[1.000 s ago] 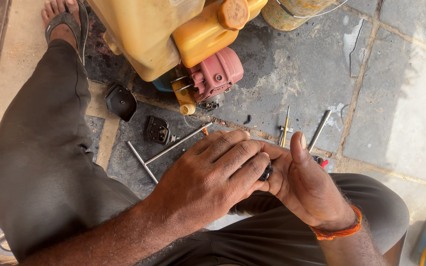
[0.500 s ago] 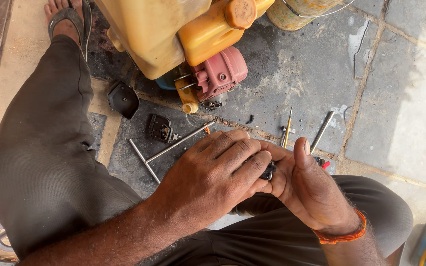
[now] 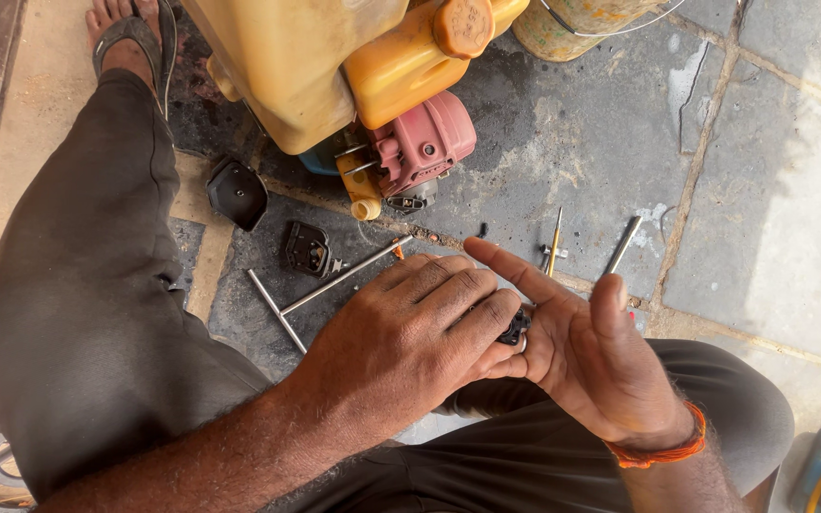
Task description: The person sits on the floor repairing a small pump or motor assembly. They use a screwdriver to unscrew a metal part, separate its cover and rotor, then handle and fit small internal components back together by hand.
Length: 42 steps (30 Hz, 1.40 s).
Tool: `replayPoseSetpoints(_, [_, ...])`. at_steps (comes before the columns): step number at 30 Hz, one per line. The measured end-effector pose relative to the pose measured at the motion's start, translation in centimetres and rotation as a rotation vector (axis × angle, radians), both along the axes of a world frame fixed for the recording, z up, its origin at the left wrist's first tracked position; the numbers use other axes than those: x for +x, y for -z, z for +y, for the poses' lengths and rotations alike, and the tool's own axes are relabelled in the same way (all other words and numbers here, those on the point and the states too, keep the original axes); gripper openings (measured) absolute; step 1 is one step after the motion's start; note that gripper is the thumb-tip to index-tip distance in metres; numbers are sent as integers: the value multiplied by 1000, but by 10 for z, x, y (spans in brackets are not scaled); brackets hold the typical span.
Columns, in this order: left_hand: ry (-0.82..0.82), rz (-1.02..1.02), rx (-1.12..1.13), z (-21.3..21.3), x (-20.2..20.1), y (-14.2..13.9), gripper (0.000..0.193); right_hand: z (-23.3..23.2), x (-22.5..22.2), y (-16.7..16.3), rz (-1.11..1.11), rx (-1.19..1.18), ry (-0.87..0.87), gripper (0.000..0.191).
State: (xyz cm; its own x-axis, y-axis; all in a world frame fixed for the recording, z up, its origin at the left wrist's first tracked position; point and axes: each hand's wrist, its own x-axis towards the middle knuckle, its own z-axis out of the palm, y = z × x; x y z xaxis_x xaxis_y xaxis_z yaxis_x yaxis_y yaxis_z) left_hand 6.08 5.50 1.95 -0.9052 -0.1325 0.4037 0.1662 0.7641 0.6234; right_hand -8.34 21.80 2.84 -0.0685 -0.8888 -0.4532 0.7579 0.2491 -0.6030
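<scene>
1. Your left hand [image 3: 410, 332] covers most of the small black part [image 3: 515, 328]; its shape is unclear.
2. Left fingers grasp it against your half-open right hand [image 3: 586, 361].
3. A steel T-wrench [image 3: 320, 290] lies on the stone floor [image 3: 762, 190].

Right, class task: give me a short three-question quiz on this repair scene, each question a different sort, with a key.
1. True or false: the left hand lies over the right hand.
2. What do the hands hold between them? A) a small black part B) a hammer C) a rag
3. Fill in: the T-shaped metal tool lies on the ____ floor, below the yellow tank.

Key: 1 true. 2 A. 3 stone.
</scene>
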Motion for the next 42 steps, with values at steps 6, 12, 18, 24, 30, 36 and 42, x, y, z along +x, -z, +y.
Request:
replayPoseSetpoints(6, [30,4,88,-3,-2,0,42,7,-3,2,-4,16,-8,131])
replayPoseSetpoints(12, [-4,-153,498,-8,-1,0,40,3,3,-7,203,12,-3,124])
replayPoseSetpoints(18, [-60,-333,1432,-14,-9,12,39,-3,25,-14,1366,98,140,81])
replayPoseSetpoints(24, [2,-442,1743,-2,-11,27,39,-8,27,-9,1824,74,170,69])
replayPoseSetpoints(30, [38,-440,1818,1,-8,29,40,-7,26,-12,1766,74,148,67])
replayPoseSetpoints(36, [18,-470,1836,0,-10,26,39,-5,27,-8,1640,46,196,58])
replayPoseSetpoints(42, [125,-456,1912,-5,-7,23,34,4,25,-9,1244,-29,308,57])
